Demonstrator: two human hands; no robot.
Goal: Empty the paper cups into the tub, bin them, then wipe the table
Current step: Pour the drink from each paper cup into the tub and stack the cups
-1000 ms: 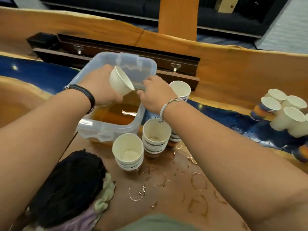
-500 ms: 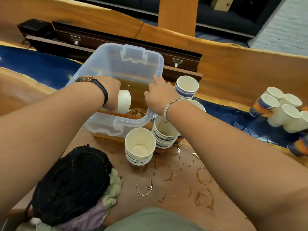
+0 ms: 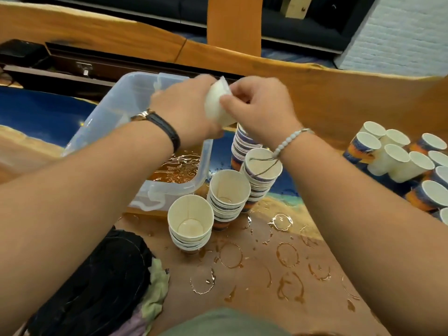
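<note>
Fingers of the right hand were curled and pinched the edge of a white cup. The left hand gripped the same cup from the other side, and most of its fingers were hidden behind the cup. The cup was blurred, so it was not clear which way its mouth faced. It was held in the air above the right rim of the tub and touched only the two hands.

The tub was of clear plastic and held brown liquid with ripples on the surface. Just beside the near right corner of the tub stood four stacks of empty cups. The first stack was the nearest to the person. A second stack and a third stack followed behind it. The fourth stack was close to the right wall of the tub, partly hidden under the right wrist.

Well apart from the tub, far to its right, a group of single cups was packed close together. On the table in front of the tub there were many brown rings and drops. A black cloth lay in front of the near left corner of the tub, with a pale green piece under its edge.

The left wrist wore a watch and the right wrist a bracelet.
</note>
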